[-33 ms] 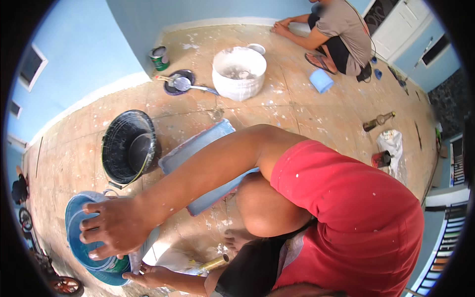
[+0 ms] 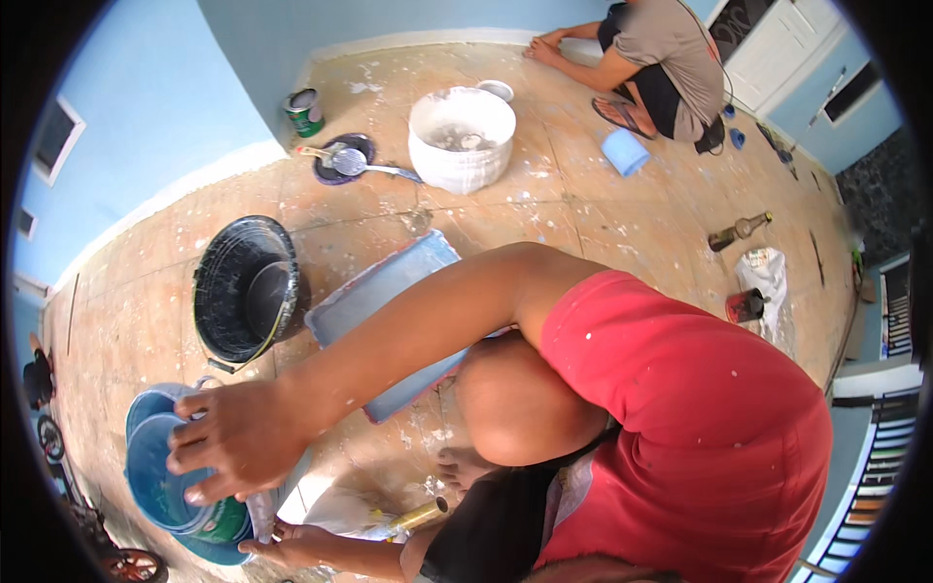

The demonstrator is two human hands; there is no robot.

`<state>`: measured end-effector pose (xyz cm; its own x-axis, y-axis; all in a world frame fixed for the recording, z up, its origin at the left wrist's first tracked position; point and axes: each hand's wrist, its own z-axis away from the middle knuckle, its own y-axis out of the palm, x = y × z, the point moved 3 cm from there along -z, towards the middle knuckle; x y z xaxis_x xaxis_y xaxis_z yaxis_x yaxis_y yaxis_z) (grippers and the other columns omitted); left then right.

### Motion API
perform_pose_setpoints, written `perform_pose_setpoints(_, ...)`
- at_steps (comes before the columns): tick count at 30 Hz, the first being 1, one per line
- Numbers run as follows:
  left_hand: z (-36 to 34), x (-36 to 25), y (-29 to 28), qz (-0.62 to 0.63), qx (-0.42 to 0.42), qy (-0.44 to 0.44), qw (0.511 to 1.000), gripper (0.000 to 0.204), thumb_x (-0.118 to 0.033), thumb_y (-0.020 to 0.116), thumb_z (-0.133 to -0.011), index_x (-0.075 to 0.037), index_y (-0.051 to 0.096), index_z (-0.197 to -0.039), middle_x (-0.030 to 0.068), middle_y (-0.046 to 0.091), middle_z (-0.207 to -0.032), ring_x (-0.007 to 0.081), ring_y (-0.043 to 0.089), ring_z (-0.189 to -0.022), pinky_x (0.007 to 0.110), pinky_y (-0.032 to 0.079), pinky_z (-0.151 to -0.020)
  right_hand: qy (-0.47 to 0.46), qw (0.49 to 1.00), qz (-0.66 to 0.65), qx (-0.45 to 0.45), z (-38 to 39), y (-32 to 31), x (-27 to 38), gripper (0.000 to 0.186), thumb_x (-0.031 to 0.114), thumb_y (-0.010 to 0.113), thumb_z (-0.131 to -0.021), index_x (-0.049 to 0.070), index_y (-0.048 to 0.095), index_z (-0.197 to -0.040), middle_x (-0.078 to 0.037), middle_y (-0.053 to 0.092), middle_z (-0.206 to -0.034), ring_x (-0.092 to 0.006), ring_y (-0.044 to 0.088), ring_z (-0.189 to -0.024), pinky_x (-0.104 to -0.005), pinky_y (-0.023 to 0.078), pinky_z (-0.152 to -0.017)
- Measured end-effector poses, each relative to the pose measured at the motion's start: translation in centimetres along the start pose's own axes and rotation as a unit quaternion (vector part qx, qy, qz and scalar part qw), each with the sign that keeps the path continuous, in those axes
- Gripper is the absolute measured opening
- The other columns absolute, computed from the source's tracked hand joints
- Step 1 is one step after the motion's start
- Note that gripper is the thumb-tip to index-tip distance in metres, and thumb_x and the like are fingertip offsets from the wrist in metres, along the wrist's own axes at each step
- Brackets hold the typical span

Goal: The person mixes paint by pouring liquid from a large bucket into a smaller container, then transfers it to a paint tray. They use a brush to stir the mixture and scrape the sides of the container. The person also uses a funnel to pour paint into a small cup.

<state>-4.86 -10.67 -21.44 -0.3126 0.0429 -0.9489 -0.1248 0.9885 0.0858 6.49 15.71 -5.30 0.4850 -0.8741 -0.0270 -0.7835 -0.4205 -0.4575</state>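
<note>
Two blue containers stand nested at the lower left. A blue pail (image 2: 155,457) with a green patch low on its side sits tilted inside a wider blue bucket (image 2: 146,400). My right hand (image 2: 238,439) reaches across from above and is closed over the pail's near rim, fingertips bent into its mouth; the thumb is hidden. My left hand (image 2: 282,546) is at the lower edge of the bucket, thumb and fingers around its rim, partly hidden. A whitish strip (image 2: 260,513) shows between my hands; I cannot make out what it is.
A black bucket (image 2: 209,291) and blue paint tray (image 2: 389,277) lie close by. Farther off are a white tub (image 2: 462,175), skimmer (image 2: 379,167), green can (image 2: 305,121), light-blue container (image 2: 624,154) and glass bottle (image 2: 739,233). Another person (image 2: 671,68) squats by the wall.
The pail has shifted lower and tilted inside the bucket, uncovering more of the bucket's far side and the green patch. My right hand has moved slightly right with it; my left hand stays nearly still.
</note>
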Motion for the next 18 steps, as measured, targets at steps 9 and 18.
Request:
perform_pose_setpoints(9, -5.1, 0.8, 1.1, -0.288, 0.019, 0.114, 0.951, 0.073, 0.004, 0.068, -0.096, -0.009, 0.042, -0.163, 0.0291, 0.062, -0.14, 0.0379, 0.072, -0.118, 0.045, 0.066, -0.092, 0.621, 0.765, 0.066, 0.157, 33.7, -19.2, 6.9, 0.022, 0.024, 0.069, -0.098, 0.009, 0.073, -0.113, -0.009, 0.068, -0.104, -0.0323, 0.07, -0.093, -0.0452, 0.058, -0.078)
perform_pose_setpoints(18, -3.9, 4.6, 7.5, -0.193, 0.104, 0.055, 0.974, 0.071, 0.002, 0.07, -0.096, -0.008, 0.043, -0.161, 0.028, 0.064, -0.136, 0.038, 0.072, -0.116, 0.046, 0.065, -0.091, 0.858, 0.181, 0.12, 0.465, 46.4, -35.5, 28.9, 0.065, 0.057, 0.069, -0.096, 0.003, 0.063, -0.132, -0.021, 0.072, -0.116, -0.0424, 0.071, -0.114, -0.0494, 0.059, -0.092)
